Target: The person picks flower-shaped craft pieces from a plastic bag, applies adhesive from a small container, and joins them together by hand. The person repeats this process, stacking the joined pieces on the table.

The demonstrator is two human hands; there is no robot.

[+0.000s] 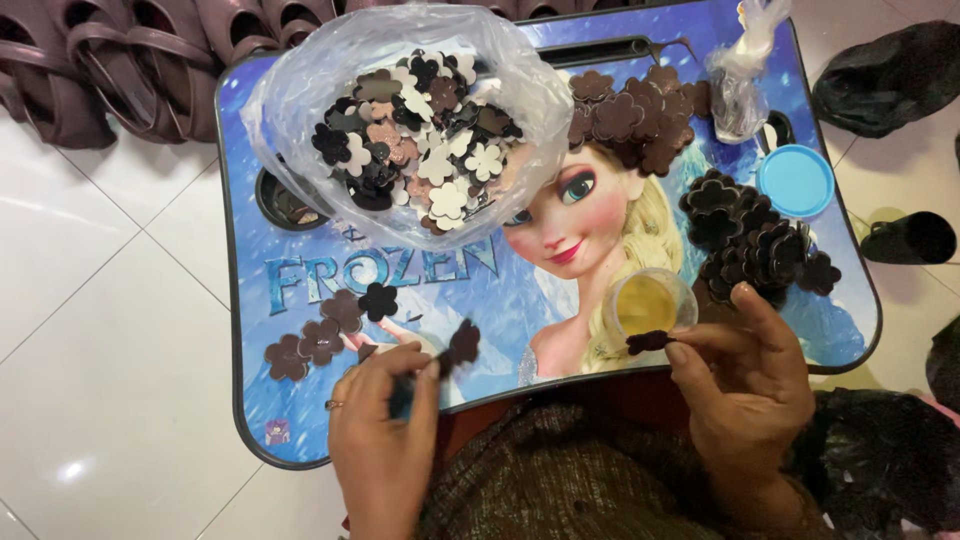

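Both hands, left hand (385,425) and right hand (745,375), each pinched a dark flower piece (463,343) near the glue cup (648,305), below the clear bag (410,125) of mixed flower pieces.

Scene bright, evenly lit from overhead. Specular glare spot on white floor tile (72,468) at lower left. Plastic bag (300,80) shows soft sheen. Shadows weak and diffuse. Left hand (385,440) slightly motion-blurred; tray (300,290) print sharp. Mild wide-angle stretch at the edges.

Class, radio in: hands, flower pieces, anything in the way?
Left hand pinching a dark flower piece. Right hand holding another flower cutout at the small glue cup. Nothing between them.
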